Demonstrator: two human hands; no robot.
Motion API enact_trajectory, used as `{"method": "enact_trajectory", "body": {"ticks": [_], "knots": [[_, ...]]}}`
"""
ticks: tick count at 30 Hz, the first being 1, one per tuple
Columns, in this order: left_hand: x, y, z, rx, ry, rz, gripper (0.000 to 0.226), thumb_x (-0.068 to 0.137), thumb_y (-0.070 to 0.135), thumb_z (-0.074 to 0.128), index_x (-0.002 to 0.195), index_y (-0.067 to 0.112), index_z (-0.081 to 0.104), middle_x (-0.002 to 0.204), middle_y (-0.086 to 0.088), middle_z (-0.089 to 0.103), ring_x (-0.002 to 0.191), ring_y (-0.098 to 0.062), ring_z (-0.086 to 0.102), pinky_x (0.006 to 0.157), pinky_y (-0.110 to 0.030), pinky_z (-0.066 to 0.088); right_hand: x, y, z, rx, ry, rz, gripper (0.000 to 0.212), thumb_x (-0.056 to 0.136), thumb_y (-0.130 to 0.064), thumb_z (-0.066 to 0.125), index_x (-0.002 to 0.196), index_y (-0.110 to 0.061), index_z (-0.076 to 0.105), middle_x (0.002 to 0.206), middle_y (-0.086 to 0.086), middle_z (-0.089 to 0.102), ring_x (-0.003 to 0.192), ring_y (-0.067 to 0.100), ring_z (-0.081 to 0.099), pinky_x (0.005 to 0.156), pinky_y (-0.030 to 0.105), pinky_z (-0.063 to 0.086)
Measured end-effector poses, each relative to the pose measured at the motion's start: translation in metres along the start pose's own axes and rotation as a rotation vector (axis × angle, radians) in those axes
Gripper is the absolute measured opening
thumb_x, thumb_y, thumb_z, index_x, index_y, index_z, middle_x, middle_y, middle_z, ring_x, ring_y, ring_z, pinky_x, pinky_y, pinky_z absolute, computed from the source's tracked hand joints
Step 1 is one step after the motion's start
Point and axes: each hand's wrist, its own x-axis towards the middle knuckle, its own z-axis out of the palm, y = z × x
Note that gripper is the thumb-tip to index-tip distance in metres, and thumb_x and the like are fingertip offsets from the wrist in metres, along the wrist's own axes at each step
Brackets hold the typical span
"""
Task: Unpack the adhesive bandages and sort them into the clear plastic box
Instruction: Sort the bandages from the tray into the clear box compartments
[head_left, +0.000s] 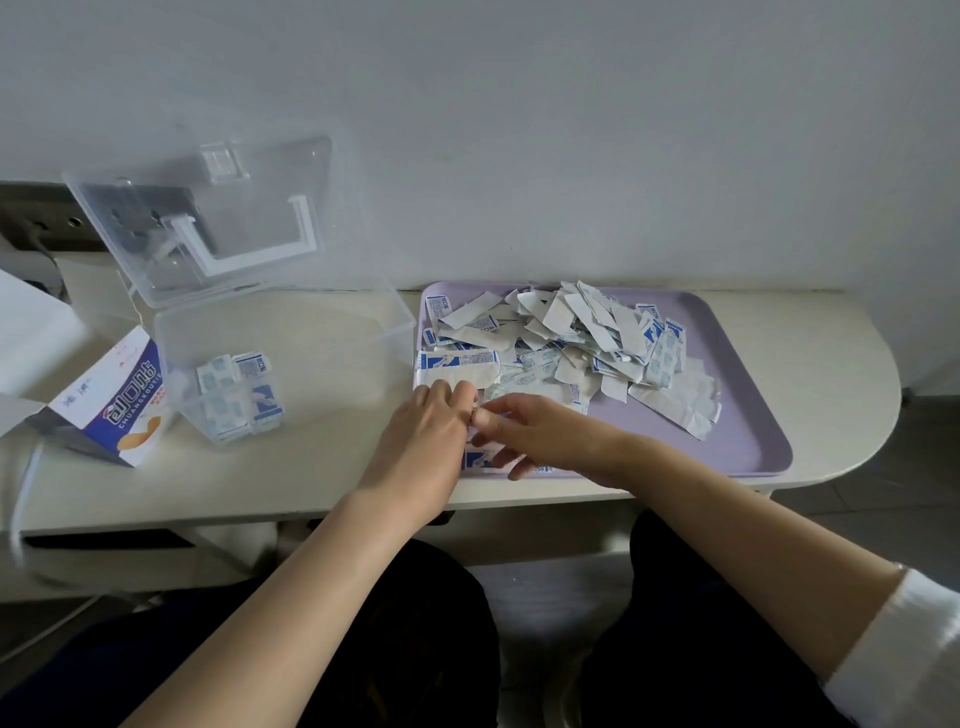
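A heap of white-and-blue wrapped adhesive bandages (571, 338) covers the back of a lilac tray (737, 415). My left hand (426, 431) and my right hand (524, 431) meet at the tray's front left corner, and both pinch a small bandage wrapper (475, 434) between their fingertips. More bandages lie under my right fingers. The clear plastic box (363, 322) stands open to the left, with a neat stack of bandages (239, 395) in its front left corner. Its lid (208, 208) leans back against the wall.
An opened blue-and-white bandage carton (119, 410) lies on its side left of the box. A wall socket with a plug (31, 228) sits behind at far left. The cream table (831, 364) rounds off at right. My legs are below its front edge.
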Motion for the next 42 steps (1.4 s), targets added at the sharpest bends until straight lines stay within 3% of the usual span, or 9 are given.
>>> {"method": "enact_trajectory", "body": {"ticks": [3, 6, 11, 14, 22, 27, 34, 37, 42], "knots": [[0.000, 0.000, 0.001, 0.063, 0.023, 0.060, 0.047, 0.080, -0.004, 0.046, 0.122, 0.014, 0.037, 0.112, -0.005, 0.042, 0.104, -0.023, 0.041, 0.085, -0.027, 0.035, 0.001, 0.002, -0.010, 0.216, 0.072, 0.077, 0.039, 0.097, -0.039, 0.040, 0.109, -0.008, 0.060, 0.090, 0.001, 0.062, 0.069, 0.009, 0.061, 0.061, 0.018, 0.054], [0.000, -0.001, 0.005, 0.040, 0.016, 0.082, 0.049, 0.082, -0.002, 0.045, 0.126, 0.016, 0.035, 0.115, -0.004, 0.039, 0.107, -0.023, 0.038, 0.089, -0.027, 0.035, 0.003, 0.007, -0.014, 0.270, 0.129, 0.045, 0.020, 0.095, -0.016, 0.052, 0.108, -0.006, 0.062, 0.081, 0.002, 0.059, 0.064, 0.007, 0.059, 0.059, 0.012, 0.052], [0.004, 0.003, 0.003, -0.300, -0.035, -0.091, 0.039, 0.090, 0.019, 0.051, 0.126, 0.012, 0.040, 0.122, -0.006, 0.040, 0.116, -0.023, 0.034, 0.095, -0.027, 0.030, 0.012, 0.012, -0.008, 0.055, 0.366, -0.160, 0.018, 0.089, -0.003, 0.056, 0.104, -0.003, 0.066, 0.080, 0.003, 0.061, 0.065, 0.007, 0.057, 0.059, 0.012, 0.049], [0.005, -0.003, 0.008, -0.281, -0.004, -0.123, 0.026, 0.092, 0.015, 0.049, 0.117, 0.010, 0.049, 0.118, -0.007, 0.050, 0.110, -0.024, 0.040, 0.091, -0.028, 0.033, 0.016, 0.016, 0.000, -0.145, 0.500, -0.264, 0.014, 0.087, -0.004, 0.058, 0.096, -0.008, 0.068, 0.087, 0.002, 0.062, 0.077, 0.009, 0.055, 0.069, 0.016, 0.044], [0.001, 0.002, 0.032, -0.073, -0.068, -0.044, 0.040, 0.078, -0.007, 0.050, 0.117, -0.003, 0.046, 0.114, -0.022, 0.045, 0.112, -0.041, 0.042, 0.107, -0.041, 0.025, 0.018, 0.034, 0.027, -0.421, 0.410, -0.342, 0.056, 0.077, 0.018, 0.042, 0.130, -0.002, 0.040, 0.129, 0.014, 0.040, 0.120, 0.025, 0.038, 0.092, 0.009, 0.026], [0.001, 0.001, 0.030, -0.054, -0.133, -0.085, 0.035, 0.084, 0.000, 0.042, 0.119, 0.007, 0.038, 0.124, -0.011, 0.036, 0.113, -0.027, 0.035, 0.097, -0.027, 0.025, 0.022, 0.039, 0.027, -0.737, 0.358, -0.343, 0.065, 0.078, 0.016, 0.039, 0.140, -0.001, 0.028, 0.144, 0.012, 0.027, 0.138, 0.025, 0.017, 0.113, 0.019, 0.006], [0.002, 0.000, 0.010, -0.234, -0.076, -0.123, 0.010, 0.092, 0.004, 0.046, 0.099, 0.011, 0.044, 0.109, -0.009, 0.055, 0.095, -0.025, 0.050, 0.075, -0.032, 0.040, 0.020, 0.034, 0.019, -0.811, 0.534, -0.433, 0.020, 0.093, -0.003, 0.047, 0.113, -0.004, 0.052, 0.117, 0.008, 0.053, 0.111, 0.023, 0.045, 0.092, 0.032, 0.043], [0.000, -0.003, -0.004, -0.194, -0.061, -0.116, 0.017, 0.094, 0.005, 0.042, 0.091, 0.018, 0.032, 0.092, -0.004, 0.054, 0.075, -0.023, 0.050, 0.062, -0.032, 0.038, 0.011, 0.024, 0.017, -0.794, 0.554, -0.459, 0.015, 0.097, -0.013, 0.045, 0.109, -0.007, 0.052, 0.103, 0.008, 0.061, 0.089, 0.027, 0.057, 0.073, 0.034, 0.046], [-0.007, -0.008, -0.026, -0.327, -0.170, -0.083, 0.023, 0.094, 0.000, 0.038, 0.091, 0.022, 0.030, 0.087, -0.001, 0.046, 0.074, -0.019, 0.049, 0.064, -0.031, 0.042, 0.002, 0.015, 0.020, -0.784, 0.503, -0.514, 0.022, 0.098, -0.015, 0.042, 0.117, -0.007, 0.049, 0.108, 0.010, 0.059, 0.083, 0.031, 0.060, 0.064, 0.035, 0.043]]}}
